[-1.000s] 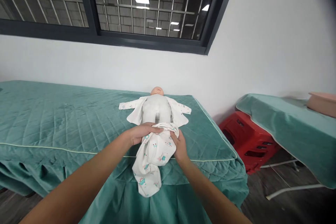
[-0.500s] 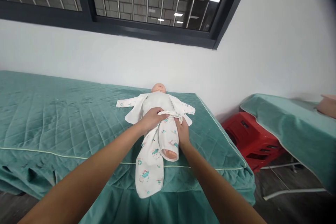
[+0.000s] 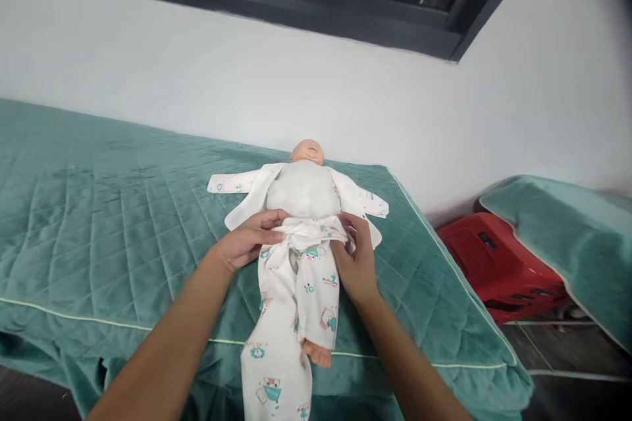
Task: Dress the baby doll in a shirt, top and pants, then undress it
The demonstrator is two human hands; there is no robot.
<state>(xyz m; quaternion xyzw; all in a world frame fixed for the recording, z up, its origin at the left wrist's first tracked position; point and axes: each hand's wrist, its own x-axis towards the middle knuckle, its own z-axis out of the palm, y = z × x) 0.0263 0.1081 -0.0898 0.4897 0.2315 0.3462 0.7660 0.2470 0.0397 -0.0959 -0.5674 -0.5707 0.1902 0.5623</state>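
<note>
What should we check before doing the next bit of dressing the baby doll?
1. Both hands on the waistband: ok. The left hand and right hand grip the trousers at the doll's waist.
2. Doll's foot through one leg: ok, a foot pokes out.
3. Other trouser leg filled: cannot tell; it hangs over the bed edge and looks flat.
4. Jacket closed: not ok, it lies open.
5. Doll flat on its back: ok.
</note>
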